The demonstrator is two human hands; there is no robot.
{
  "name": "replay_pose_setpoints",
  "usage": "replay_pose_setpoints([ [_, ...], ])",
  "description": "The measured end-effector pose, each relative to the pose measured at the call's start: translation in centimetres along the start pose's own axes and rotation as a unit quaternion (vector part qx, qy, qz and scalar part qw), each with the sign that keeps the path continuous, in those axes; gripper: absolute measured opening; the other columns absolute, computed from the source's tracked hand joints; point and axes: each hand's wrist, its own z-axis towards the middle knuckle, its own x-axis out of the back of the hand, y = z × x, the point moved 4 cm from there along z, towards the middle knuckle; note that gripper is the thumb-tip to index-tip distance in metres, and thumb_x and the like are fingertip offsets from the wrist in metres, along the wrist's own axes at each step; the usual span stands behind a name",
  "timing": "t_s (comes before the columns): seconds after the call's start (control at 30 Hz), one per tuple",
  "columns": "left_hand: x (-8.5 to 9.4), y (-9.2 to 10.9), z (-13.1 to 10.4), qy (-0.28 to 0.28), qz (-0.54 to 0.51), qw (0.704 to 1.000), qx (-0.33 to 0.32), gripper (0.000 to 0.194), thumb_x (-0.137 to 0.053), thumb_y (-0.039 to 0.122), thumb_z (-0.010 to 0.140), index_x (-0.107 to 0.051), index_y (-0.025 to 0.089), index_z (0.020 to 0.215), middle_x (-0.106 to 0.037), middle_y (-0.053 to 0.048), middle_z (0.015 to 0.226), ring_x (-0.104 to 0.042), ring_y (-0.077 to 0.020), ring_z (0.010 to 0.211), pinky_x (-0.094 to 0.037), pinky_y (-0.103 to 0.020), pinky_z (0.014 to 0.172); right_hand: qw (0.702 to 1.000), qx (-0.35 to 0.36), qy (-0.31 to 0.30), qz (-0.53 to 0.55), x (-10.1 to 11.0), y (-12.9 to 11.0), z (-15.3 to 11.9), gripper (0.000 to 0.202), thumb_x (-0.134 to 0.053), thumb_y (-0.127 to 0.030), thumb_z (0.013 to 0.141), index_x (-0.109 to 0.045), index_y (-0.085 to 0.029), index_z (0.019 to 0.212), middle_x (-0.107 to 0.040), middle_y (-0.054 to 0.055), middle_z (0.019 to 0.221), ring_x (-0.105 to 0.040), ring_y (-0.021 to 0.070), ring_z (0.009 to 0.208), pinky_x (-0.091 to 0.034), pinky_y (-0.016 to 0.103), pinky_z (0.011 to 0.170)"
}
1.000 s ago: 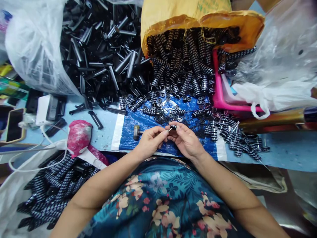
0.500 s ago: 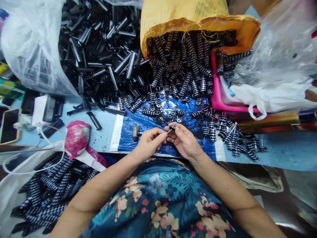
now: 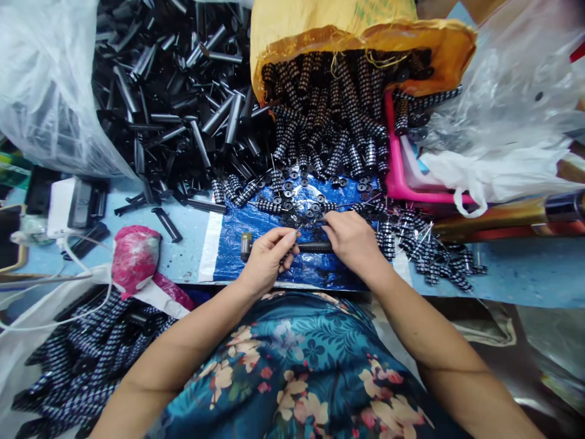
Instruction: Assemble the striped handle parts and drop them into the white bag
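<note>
My left hand is closed over the blue sheet, with a thin metal pin between thumb and forefinger; its fingers hide most of it. My right hand is at the pile of small black parts, fingertips bent together. Whatever they pinch is too small to make out. Beneath both hands lies a hammer, its head to the left and its black handle to the right. Round black washers are scattered just beyond my fingers.
Ridged black-and-white rollers spill from a yellow sack. Black plastic tubes are heaped at the back left. A pink-edged tray and rollers with pins lie to the right. A pink-wrapped bundle sits at the left.
My hands have parted. The right has left the pin and moved forward and right to the small parts. My left hand keeps the pin, and the hammer's handle now shows.
</note>
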Motion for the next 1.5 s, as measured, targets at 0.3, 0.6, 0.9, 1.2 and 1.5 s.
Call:
replay_pose_setpoints([
  [0.3,0.1,-0.6,0.2,-0.004,0.009,0.999,0.031,0.042,-0.070,0.052,0.084,-0.062,0.014,0.098,-0.061,0.001,0.072,-0.045,-0.0047,0.046,-0.024,-0.017,0.040,0.983,0.025,0.084,0.162,0.6,-0.8,0.3,0.020,-0.050,-0.021,0.104,-0.069,-0.023,0.109,-0.064,0.008,0.105,-0.063,0.0269,0.097,-0.054,0.041,0.087],
  [0.6,1.1,1.0,0.1,0.034,-0.022,0.999,-0.006,0.041,-0.072,0.051,0.082,-0.061,0.014,0.097,-0.061,0.001,0.070,-0.046,-0.0054,0.046,-0.025,-0.017,0.040,0.990,0.096,-0.088,0.060,-0.9,-1.1,0.4,0.015,-0.061,-0.019,0.102,-0.066,-0.020,0.116,-0.066,0.009,0.110,-0.062,0.0294,0.100,-0.051,0.043,0.092],
  [0.9,1.9,0.0,-0.6,0.030,0.001,1.000,-0.005,0.040,-0.070,0.052,0.084,-0.062,0.015,0.098,-0.061,0.001,0.071,-0.047,-0.0050,0.046,-0.025,-0.017,0.040,0.983,0.107,-0.145,0.040,-1.7,-0.5,0.8,0.025,-0.050,-0.016,0.103,-0.070,-0.021,0.116,-0.061,0.010,0.120,-0.063,0.0265,0.096,-0.056,0.037,0.080],
  [1.2,0.9,0.0,-0.4,-0.034,0.007,0.999,0.021,0.042,-0.070,0.052,0.085,-0.062,0.014,0.100,-0.062,0.000,0.073,-0.046,-0.0046,0.046,-0.024,-0.018,0.041,0.947,-0.023,-0.055,0.316,-0.3,-0.9,1.4,0.016,-0.067,-0.033,0.099,-0.072,-0.025,0.113,-0.067,0.006,0.109,-0.063,0.0274,0.099,-0.053,0.044,0.093],
  [1.5,0.2,0.1,-0.8,-0.083,0.039,0.996,0.016,0.041,-0.071,0.052,0.084,-0.062,0.014,0.097,-0.061,0.001,0.073,-0.046,-0.0046,0.049,-0.030,-0.019,0.046,0.724,-0.220,-0.071,0.650,-2.7,-2.7,-0.1,0.037,-0.095,-0.047,0.078,-0.076,-0.025,0.101,-0.069,0.003,0.097,-0.066,0.0206,0.086,-0.059,0.033,0.084],
])
